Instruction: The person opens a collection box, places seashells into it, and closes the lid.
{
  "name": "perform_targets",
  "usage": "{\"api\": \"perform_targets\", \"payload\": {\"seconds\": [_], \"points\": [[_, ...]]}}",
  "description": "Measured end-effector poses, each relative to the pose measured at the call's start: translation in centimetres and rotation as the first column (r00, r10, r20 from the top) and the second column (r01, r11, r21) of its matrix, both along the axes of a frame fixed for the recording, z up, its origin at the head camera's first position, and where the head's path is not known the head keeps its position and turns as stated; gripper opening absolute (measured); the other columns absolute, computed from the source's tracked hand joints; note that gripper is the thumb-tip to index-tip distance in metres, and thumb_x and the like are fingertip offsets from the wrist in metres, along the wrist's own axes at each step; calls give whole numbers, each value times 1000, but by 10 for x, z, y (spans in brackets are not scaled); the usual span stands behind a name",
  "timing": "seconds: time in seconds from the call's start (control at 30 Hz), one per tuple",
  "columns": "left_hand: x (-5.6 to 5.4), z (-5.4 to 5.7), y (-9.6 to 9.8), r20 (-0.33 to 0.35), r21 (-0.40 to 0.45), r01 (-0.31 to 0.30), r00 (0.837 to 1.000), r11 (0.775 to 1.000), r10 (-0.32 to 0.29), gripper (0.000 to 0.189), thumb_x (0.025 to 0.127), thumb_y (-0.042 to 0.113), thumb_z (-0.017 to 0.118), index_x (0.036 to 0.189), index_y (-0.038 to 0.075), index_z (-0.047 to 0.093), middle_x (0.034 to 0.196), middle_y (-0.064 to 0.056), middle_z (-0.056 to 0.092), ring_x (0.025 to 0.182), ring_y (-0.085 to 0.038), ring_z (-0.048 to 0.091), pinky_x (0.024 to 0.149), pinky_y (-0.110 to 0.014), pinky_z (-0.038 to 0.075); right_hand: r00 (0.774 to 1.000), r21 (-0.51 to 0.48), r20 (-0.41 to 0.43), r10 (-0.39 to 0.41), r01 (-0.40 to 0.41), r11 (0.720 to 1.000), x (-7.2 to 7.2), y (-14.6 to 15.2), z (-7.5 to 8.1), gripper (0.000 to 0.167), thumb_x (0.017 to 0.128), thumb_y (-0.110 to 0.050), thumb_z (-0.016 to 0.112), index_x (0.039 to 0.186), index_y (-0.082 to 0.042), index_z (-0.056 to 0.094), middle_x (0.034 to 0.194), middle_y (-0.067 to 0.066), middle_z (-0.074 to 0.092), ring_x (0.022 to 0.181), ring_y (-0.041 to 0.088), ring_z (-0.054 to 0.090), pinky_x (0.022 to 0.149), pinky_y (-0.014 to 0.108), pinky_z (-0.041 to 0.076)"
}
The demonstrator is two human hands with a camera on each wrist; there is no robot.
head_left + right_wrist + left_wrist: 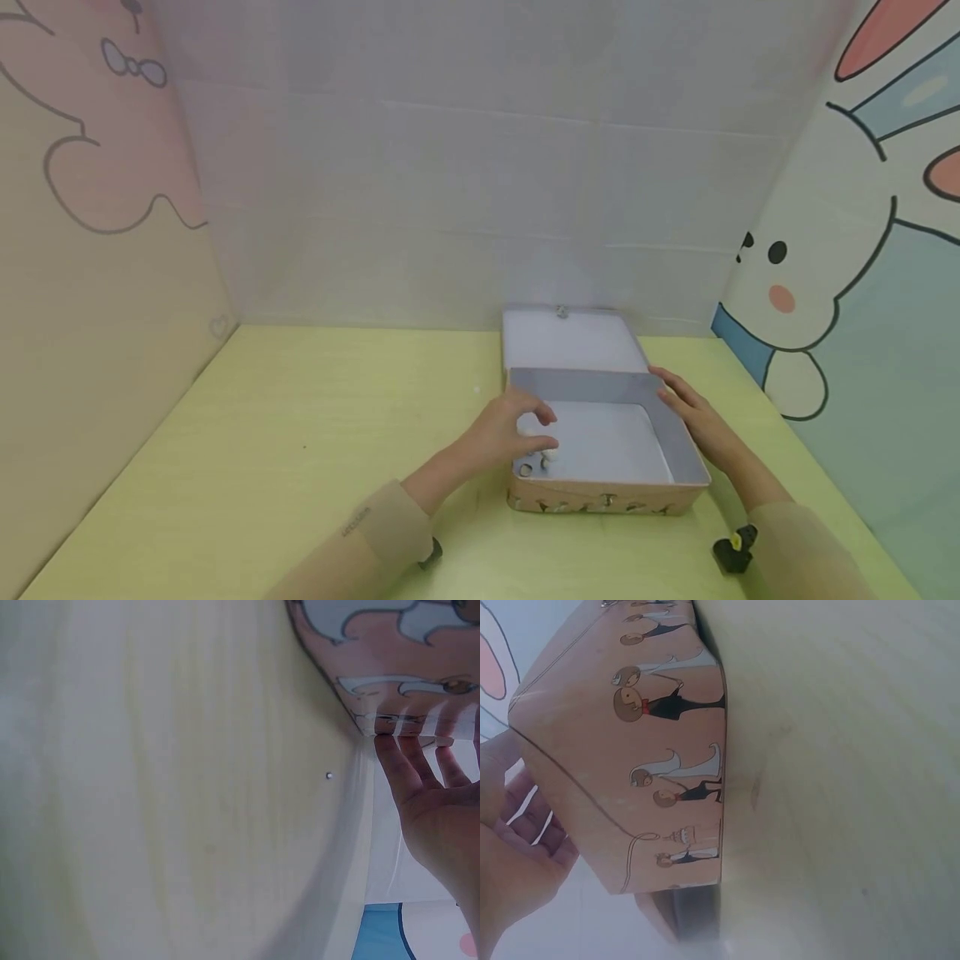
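An open pink cardboard case [566, 497] with a grey-white inside stands on the table, its lid [573, 340] tipped back behind it. Printed bride and groom figures [649, 705] run along its outer wall. My left hand [501, 429] reaches over the left rim, thumb and index finger bent and apart with a gap between them. Below the thumb, in the front left corner of the case, lie a small white piece [550, 456] and a small round ring-like piece [526, 470]. My right hand [701, 423] touches the right wall near the back corner with fairly straight fingers [397, 765].
The pale yellow table [262, 450] reaches back to a white sheet [450, 208]. Cartoon-printed panels stand at both sides, a rabbit [817, 267] on the right one. A small black device [732, 554] sits by my right sleeve.
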State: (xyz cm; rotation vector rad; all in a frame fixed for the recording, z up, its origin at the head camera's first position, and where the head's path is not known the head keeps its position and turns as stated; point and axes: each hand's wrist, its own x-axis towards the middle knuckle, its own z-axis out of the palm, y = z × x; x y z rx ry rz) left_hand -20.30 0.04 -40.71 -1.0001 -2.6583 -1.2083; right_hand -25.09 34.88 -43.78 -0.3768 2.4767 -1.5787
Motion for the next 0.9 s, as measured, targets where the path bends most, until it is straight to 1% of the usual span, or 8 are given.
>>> {"api": "perform_targets", "payload": {"seconds": [0.07, 0.23, 0.3, 0.43, 0.57, 0.67, 0.73, 0.9], "points": [[-1, 2, -4, -1, 16, 5, 1000, 1000, -5, 27, 81, 30, 74, 102, 15, 67, 100, 3, 65, 104, -20, 57, 92, -33, 47, 1000, 0, 1, 1, -1, 1000, 0, 0, 0, 54, 103, -34, 36, 151, -20, 18, 157, 18, 3, 141, 44, 5, 104, 72, 13], [-9, 10, -14, -41, 35, 8, 999, 999, -7, 31, 81, 30, 74, 106, 13, 66, 105, 3, 66, 105, -19, 58, 93, -34, 46, 1000, 5, -3, 0, 0, 1000, 1, 0, 1, 54, 103, -33, 36, 152, -20, 17, 157, 17, 3, 140, 45, 6, 103, 72, 13], [-13, 12, -19, -53, 28, 9, 999, 1000, -7, 33, 80, 30, 74, 108, 13, 66, 108, 3, 66, 107, -18, 56, 95, -33, 44, 1000, 8, -10, 1, -1, 1000, 2, 0, 1, 55, 103, -33, 37, 152, -19, 17, 157, 16, 4, 140, 45, 5, 103, 72, 13], [-20, 17, -30, -53, 13, 15, 998, 1000, -14, 39, 81, 29, 74, 114, 11, 64, 116, 2, 64, 112, -18, 52, 99, -36, 42, 1000, 7, -11, 2, -2, 1000, 2, 1, 1, 55, 102, -33, 37, 152, -18, 17, 157, 16, 4, 140, 45, 5, 104, 72, 13], [-30, 19, -42, -75, 0, -4, 997, 1000, 4, 40, 81, 27, 74, 116, 12, 63, 118, 1, 63, 115, -19, 51, 101, -38, 41, 1000, 14, -6, -6, 6, 1000, 0, 1, -1, 55, 102, -35, 36, 152, -19, 17, 157, 16, 4, 141, 44, 6, 104, 71, 14], [-40, 17, -51, -102, 5, -24, 995, 1000, 25, 38, 81, 25, 75, 115, 12, 64, 117, 1, 64, 115, -19, 52, 101, -39, 40, 1000, 21, -4, -12, 12, 1000, -1, 1, -2, 55, 102, -36, 36, 152, -21, 17, 158, 15, 4, 141, 44, 6, 104, 71, 14], [-48, 13, -58, -110, 5, -37, 993, 999, 37, 39, 81, 25, 75, 116, 11, 64, 117, 0, 64, 115, -20, 52, 102, -40, 40, 1000, 22, -2, -13, 13, 1000, -1, 1, -2, 55, 102, -36, 36, 152, -22, 17, 158, 16, 3, 141, 44, 5, 104, 71, 14], [-67, 1, -74, -84, 11, -82, 993, 997, 83, 41, 82, 26, 73, 118, 9, 63, 120, -4, 63, 117, -24, 52, 103, -42, 39, 1000, 23, -4, -11, 11, 1000, -2, 0, -2, 55, 102, -36, 36, 152, -20, 17, 158, 16, 3, 141, 44, 4, 104, 72, 12]]}}
